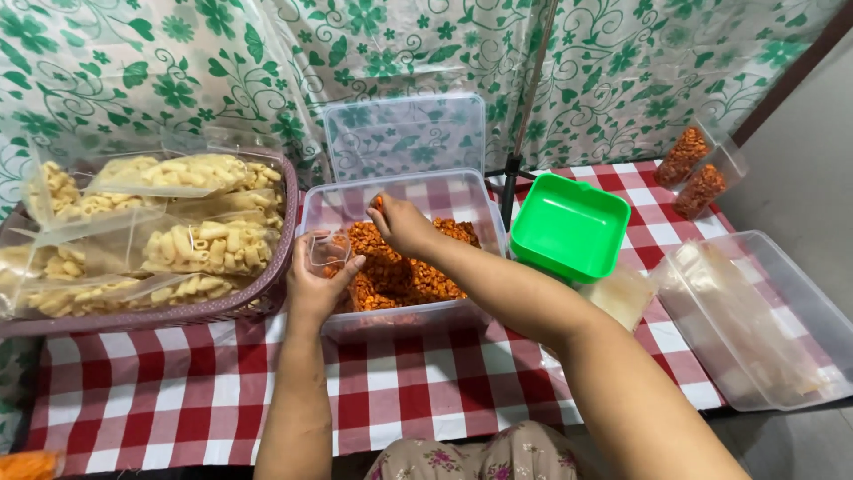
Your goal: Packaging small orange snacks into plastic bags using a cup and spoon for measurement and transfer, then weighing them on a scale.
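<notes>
A clear plastic tub [484,206] in the middle of the table holds a heap of orange macaroni snacks [418,276]. My left hand [313,286] rests at the tub's left wall and holds a small clear plastic bag [327,250] open over it. My right hand [402,222] is above the heap, fingers pinched on a few orange pieces near the bag's mouth.
A mauve basket [267,293] of bagged pale macaroni stands at left. The tub's clear lid [404,133] leans behind it. At right are a green square dish [569,227], a clear tub [782,302] with empty bags, and two filled orange bags [693,173]. Red checked cloth [178,391] covers the table.
</notes>
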